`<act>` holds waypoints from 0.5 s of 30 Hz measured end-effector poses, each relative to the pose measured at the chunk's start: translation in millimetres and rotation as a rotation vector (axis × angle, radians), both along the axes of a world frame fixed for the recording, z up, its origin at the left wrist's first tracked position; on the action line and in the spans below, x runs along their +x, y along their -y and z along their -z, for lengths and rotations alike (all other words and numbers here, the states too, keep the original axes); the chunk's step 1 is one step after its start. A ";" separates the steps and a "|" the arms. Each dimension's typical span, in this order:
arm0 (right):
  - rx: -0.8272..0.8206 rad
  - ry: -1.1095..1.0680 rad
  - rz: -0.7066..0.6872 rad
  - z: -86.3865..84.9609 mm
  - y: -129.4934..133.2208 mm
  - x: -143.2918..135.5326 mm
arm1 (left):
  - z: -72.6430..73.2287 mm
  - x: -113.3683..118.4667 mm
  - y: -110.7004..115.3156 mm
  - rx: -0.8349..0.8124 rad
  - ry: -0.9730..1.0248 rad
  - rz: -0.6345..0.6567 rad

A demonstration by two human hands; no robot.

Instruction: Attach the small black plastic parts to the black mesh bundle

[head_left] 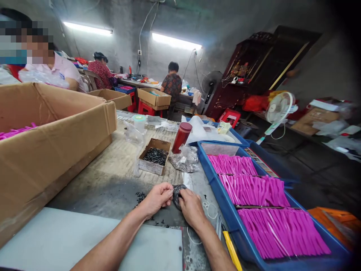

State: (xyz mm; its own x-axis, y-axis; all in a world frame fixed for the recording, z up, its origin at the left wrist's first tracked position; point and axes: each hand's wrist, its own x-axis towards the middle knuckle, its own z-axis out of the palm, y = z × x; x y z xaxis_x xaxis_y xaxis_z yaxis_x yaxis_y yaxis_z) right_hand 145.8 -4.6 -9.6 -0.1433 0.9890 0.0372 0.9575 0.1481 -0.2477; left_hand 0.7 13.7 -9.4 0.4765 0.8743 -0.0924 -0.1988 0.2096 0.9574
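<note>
Over the worktable, my left hand is closed in a pinch, thumb against fingertips; what it holds, if anything, is too small to make out. Just right of it lies a dark, shiny bundle, perhaps a bag, and my right hand has its fingers closed on its right side. Small black parts lie scattered left of and below my hands. Beyond them stands an open cardboard box filled with black pieces. A plastic bag of small parts sits beside that box. White cord curls to the right of my right hand.
A blue tray with rows of magenta strips flanks the right side, with a yellow-handled tool alongside. A large carton borders the left. A red cylinder stands behind. Several people work farther back.
</note>
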 end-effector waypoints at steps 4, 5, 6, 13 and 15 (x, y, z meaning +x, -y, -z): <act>0.005 0.012 0.003 1.7 -1.0 -0.9 | -2.6 1.2 1.0 0.005 -0.019 0.002; 0.007 0.014 0.004 2.5 -1.3 -1.0 | -3.4 1.3 1.1 0.007 -0.026 0.001; 0.009 0.014 0.004 3.2 -1.4 -1.1 | -4.1 1.3 1.2 0.010 -0.033 0.000; 0.045 -0.035 -0.013 4.9 -0.2 3.0 | -5.8 0.9 1.5 0.035 -0.075 -0.006; 0.060 -0.065 -0.020 4.6 -0.1 5.1 | -6.0 0.9 1.6 0.033 -0.088 -0.017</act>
State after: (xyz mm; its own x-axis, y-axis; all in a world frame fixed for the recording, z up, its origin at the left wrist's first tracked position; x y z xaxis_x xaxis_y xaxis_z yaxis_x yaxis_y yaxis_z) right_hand 150.9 -4.5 -14.2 -0.1580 0.9817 0.1064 0.9365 0.1831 -0.2990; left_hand 1.6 12.1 -3.4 0.4534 0.8853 -0.1037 -0.1171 0.1745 0.9777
